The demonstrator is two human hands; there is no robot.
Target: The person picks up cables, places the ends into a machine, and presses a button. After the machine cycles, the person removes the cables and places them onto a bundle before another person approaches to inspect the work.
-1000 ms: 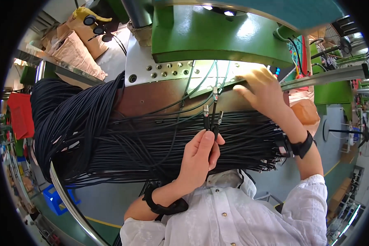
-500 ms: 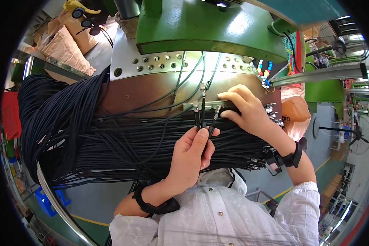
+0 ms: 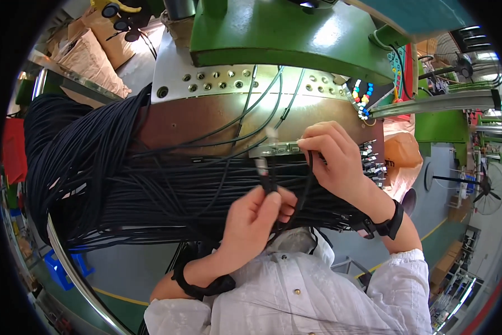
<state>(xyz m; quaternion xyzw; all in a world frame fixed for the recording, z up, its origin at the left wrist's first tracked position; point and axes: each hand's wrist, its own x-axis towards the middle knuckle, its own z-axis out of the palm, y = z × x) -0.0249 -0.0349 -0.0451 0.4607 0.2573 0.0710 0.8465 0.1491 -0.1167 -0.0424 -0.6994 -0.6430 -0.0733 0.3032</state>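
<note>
My left hand (image 3: 250, 220) is closed around black cables, with a metal plug end (image 3: 262, 166) pointing up and away from me. A second pale tip beside it is smeared by motion. At the right end of a narrow metal fixture (image 3: 266, 151) with small slots, my right hand (image 3: 340, 167) pinches another black cable (image 3: 309, 166). That cable hangs down from the fingers, and its tip is hidden by them. Beneath both hands lies a thick bundle of black cables (image 3: 167, 192).
A green press (image 3: 290, 47) stands behind the fixture, above a metal plate with round holes (image 3: 206, 81). Plug ends of several cables (image 3: 371, 159) cluster right of my right hand. Coloured beads (image 3: 364, 96) hang near a metal rail (image 3: 441, 103). Thin cables (image 3: 254, 114) run across the brown surface.
My right hand, open by the plugs before, has closed on one cable and holds it at the fixture's right end. My left hand has drawn slightly down and left with its cables.
</note>
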